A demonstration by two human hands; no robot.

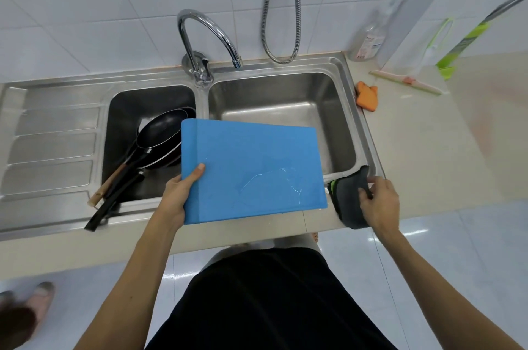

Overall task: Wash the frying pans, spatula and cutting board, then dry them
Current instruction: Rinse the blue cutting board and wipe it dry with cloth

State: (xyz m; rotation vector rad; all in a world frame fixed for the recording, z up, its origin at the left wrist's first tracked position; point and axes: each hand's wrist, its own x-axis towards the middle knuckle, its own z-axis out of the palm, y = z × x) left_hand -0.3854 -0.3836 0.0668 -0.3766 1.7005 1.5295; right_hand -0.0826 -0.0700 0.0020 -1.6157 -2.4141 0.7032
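A: Entry 1, the cutting board?

B: Cutting board, blue, with a wet film on its top face. It is held slightly tilted over the near part of the right basin of the sink, between the 2 hands. The left hand grips its near-left edge, thumb on top and fingers underneath.

A: Entry 2, the other hand?

B: Right hand, just right of the board's near-right corner. Its fingers are curled round a dark grey cloth with a green edge, which lies over the sink's near-right corner.

A: Entry 3, the frying pans?

B: Frying pans, black, stacked in the left basin, just beyond and left of the left hand. Their handles stick out over the near rim.

A: The spatula?

B: 1 wood-coloured handle lies beside the pan handles. Its head is hidden, so I cannot tell what it belongs to.

A: Sundries?

B: Faucet, beyond the left hand. Metal hose, hanging on the wall. Orange cloth on the counter, beyond the right hand, beside the sink's rim. Clear bottle, farther back by the wall.
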